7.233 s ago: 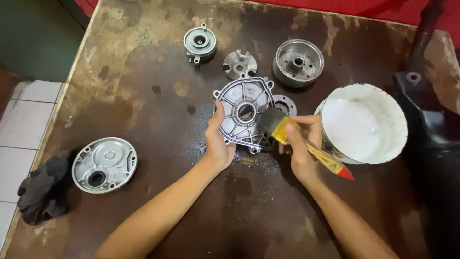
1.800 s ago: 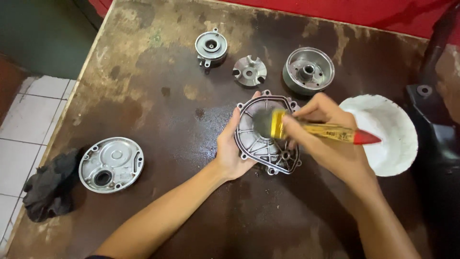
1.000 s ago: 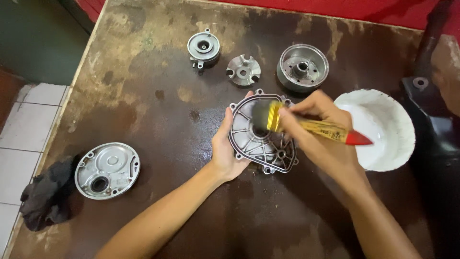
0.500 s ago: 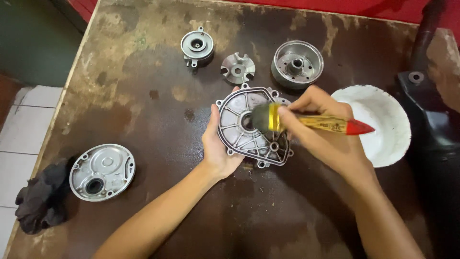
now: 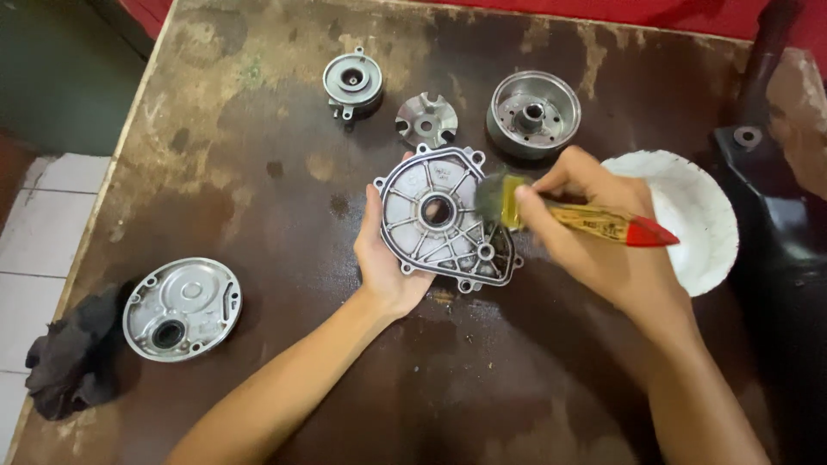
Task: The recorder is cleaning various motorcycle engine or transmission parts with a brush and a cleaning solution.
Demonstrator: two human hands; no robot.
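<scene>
Head view: ribbed grey metal engine cover (image 5: 435, 220), round centre hole.

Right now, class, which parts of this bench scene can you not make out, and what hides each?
Head view only:
- Underside of the cover: faces away; left hand hides its left rim.
- Brush bristles: blurred by motion; grip hidden in right hand.
- Bowl contents: too white to tell.
- Black part: cut by the right edge.
- Rag: too dark for detail.
</scene>
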